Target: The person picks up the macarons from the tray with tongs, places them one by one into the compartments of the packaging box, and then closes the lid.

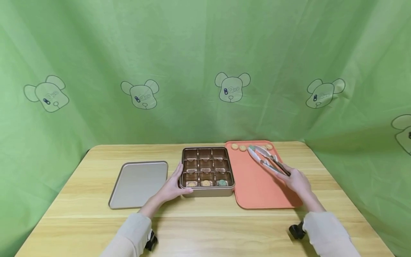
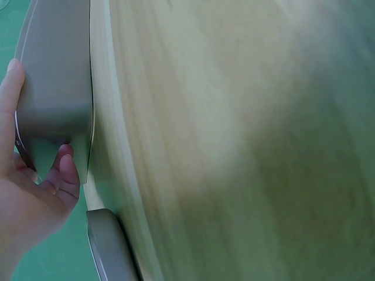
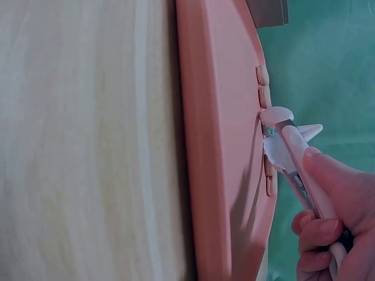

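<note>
Right hand (image 1: 297, 181) clenched round the handles of a pair of metal tongs (image 1: 254, 155), thumb along one arm, fingers bent about the other. Tong tips reach the far edge of a salmon-pink tray (image 1: 257, 194), one on either side of a green cookie (image 3: 270, 131); the tips mask most of it, so whether they touch it is hard to say. The green cookie lies in a row along that far edge: two pale cookies to its left, the nearer of these being the inner pale cookie (image 1: 242, 148), and more to its right, the end one (image 1: 269, 146) by the tray's corner. Left hand (image 1: 171, 186) grasps the near left corner of a brown metal box (image 1: 208, 193), thumb along the near wall, fingers against the left wall. Box sits just left of the tray, its clear insert (image 1: 205, 164) divided three by three. Near row holds one cookie per compartment: tan at left (image 1: 191, 184), tan in the middle, green at right (image 1: 222, 182). Farther left, apart from the box, a flat rimmed lid (image 1: 141, 184) on the wooden table (image 1: 205, 228). Green curtain (image 1: 186, 43) behind, printed with outlined animal heads.
</note>
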`<state>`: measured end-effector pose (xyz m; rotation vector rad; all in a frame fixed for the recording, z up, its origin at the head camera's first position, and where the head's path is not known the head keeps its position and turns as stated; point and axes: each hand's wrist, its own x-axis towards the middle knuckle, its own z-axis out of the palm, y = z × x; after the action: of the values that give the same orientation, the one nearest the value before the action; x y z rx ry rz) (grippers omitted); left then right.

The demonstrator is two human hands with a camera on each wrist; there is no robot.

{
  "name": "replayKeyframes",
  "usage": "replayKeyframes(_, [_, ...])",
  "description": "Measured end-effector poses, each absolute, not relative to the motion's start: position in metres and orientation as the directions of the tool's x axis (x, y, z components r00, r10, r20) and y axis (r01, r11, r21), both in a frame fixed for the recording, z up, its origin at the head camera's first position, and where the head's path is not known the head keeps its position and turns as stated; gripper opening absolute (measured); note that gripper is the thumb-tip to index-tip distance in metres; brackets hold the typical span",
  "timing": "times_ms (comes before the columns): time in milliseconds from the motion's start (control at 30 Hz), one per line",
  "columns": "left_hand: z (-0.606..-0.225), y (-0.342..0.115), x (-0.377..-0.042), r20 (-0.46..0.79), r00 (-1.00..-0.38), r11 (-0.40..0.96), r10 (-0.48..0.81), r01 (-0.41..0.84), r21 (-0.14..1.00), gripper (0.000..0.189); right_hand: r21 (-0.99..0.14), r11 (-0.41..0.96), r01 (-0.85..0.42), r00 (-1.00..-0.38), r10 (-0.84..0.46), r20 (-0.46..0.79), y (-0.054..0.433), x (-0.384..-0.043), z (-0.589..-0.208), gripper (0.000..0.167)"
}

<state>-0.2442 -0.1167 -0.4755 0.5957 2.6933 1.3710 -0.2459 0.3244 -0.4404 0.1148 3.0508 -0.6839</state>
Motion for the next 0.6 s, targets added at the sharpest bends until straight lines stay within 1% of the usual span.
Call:
replayKeyframes(267, [-0.475,-0.116,-0.244,0.106,-0.929,0.544,0.356,0.298,0.785,0.108,-0.427,0.903,0.047,-0.999,0.047,-0.012,0.328,-0.241,-0.443,0.077])
replayKeyframes(400, [-0.475,-0.116,-0.245,0.107,-0.928,0.539,0.356,0.298,0.788,0.108,-0.481,0.876,0.040,-0.999,0.042,-0.007,0.327,-0.237,-0.442,0.077])
replayKeyframes(500, [-0.475,-0.116,-0.244,0.108,-0.927,0.538,0.360,0.301,0.787,0.108,-0.523,0.852,0.015,-0.999,0.035,0.027,0.326,-0.235,-0.442,0.074])
replayKeyframes(600, [-0.475,-0.117,-0.244,0.106,-0.925,0.543,0.365,0.304,0.782,0.108,-0.528,0.848,-0.044,-0.995,0.009,0.096,0.327,-0.234,-0.442,0.069])
